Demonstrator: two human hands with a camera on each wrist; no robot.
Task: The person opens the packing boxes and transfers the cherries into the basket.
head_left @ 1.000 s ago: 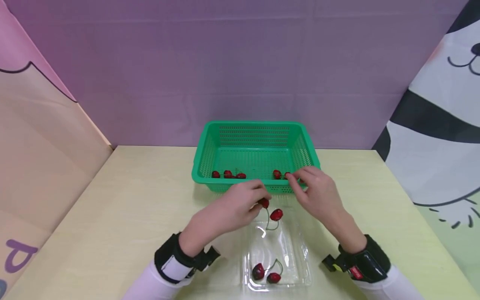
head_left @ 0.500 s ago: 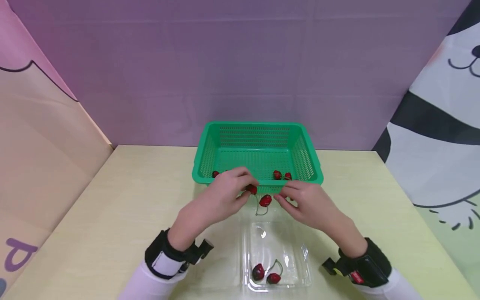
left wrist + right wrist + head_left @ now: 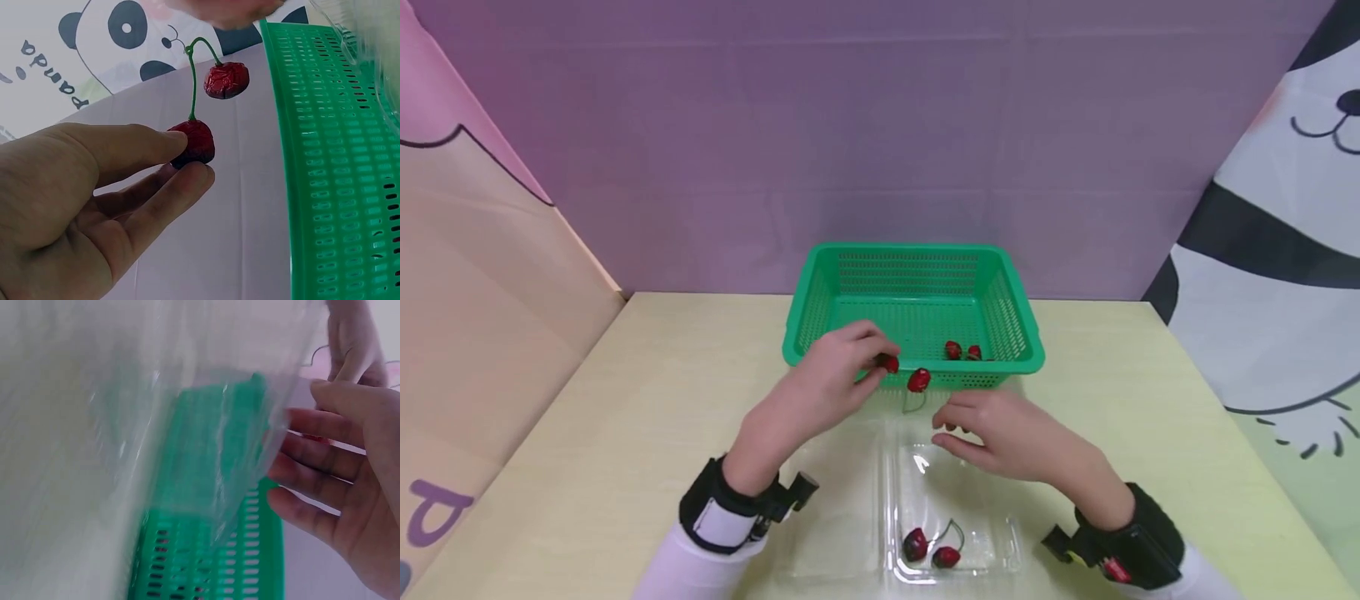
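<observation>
My left hand (image 3: 820, 379) pinches one cherry (image 3: 199, 142) between thumb and fingertips, just over the front rim of the green basket (image 3: 917, 310). A second cherry (image 3: 918, 380) is joined to it by a bent green stem and hangs free. Beside this pair my right hand (image 3: 1003, 432) holds nothing; its fingers are relaxed and a little bent in the right wrist view. Below it lies the clear plastic box (image 3: 958, 483). Another joined pair, a dark cherry (image 3: 915, 544) and a redder cherry (image 3: 947, 557), rests at the box's near end.
Inside the basket, at the front right, sit cherries (image 3: 952, 350). A clear flap (image 3: 835, 508) lies flat on the table, left of the box. A purple backdrop (image 3: 880, 150) rises behind the table, with printed panels at both sides.
My left hand has moved left and away from me with the cherry pair. The right hand has drawn back from the basket, leftward and nearer to me, over the box.
</observation>
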